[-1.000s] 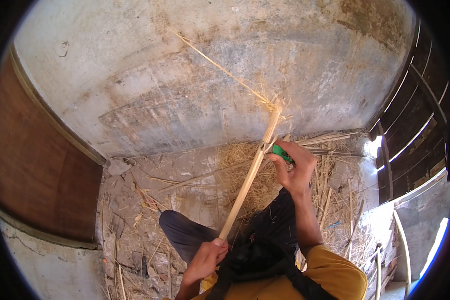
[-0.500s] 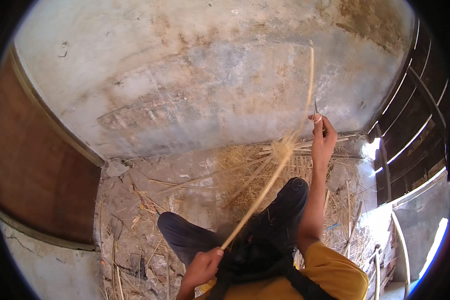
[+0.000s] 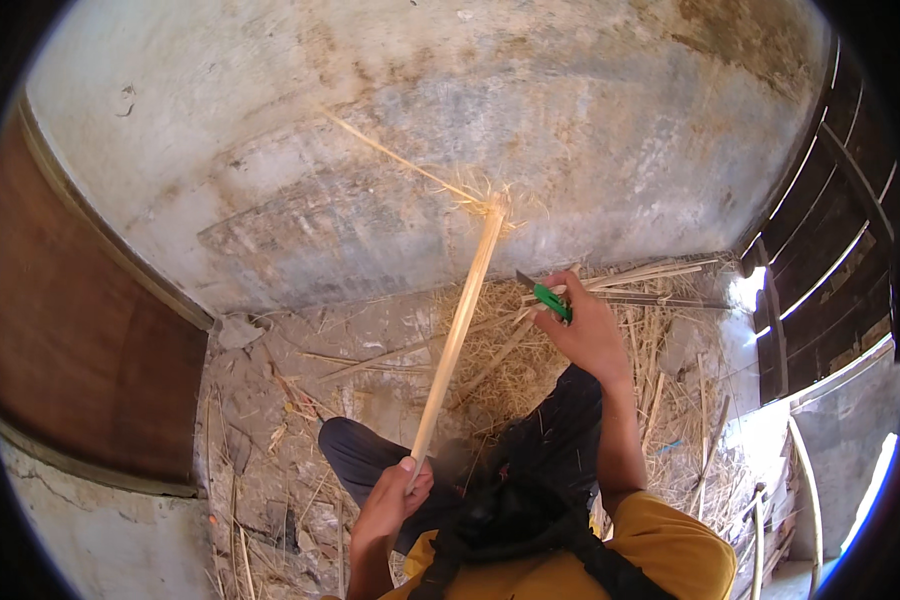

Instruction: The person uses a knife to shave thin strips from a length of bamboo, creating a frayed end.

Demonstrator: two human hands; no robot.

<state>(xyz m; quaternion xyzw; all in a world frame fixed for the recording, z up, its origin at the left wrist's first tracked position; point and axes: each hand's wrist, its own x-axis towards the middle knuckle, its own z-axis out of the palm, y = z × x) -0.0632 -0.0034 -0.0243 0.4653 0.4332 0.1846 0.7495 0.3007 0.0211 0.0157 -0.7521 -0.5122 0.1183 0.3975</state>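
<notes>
My left hand (image 3: 396, 497) is closed round the lower end of a long pale strip of split bamboo or cane (image 3: 457, 330). The strip rises away from me, and a tuft of curled shavings (image 3: 490, 203) clings around it. Beyond the tuft a thinner length slants up to the left in front of the wall. In my right hand (image 3: 588, 332) is a green-handled utility knife (image 3: 552, 299), its blade out and pointing up and left. The knife is apart from the strip, to its right.
A heap of fine shavings (image 3: 500, 370) covers the floor between and beyond my knees. Several loose strips (image 3: 650, 272) lie along the foot of the stained wall (image 3: 390, 200). A brown panel (image 3: 90, 330) is at left, dark slatted boards (image 3: 820, 270) at right.
The strip has swung so its far end points up-left instead of up-right. My right hand with the knife has come lower and nearer the middle; my left hand has shifted slightly up and left.
</notes>
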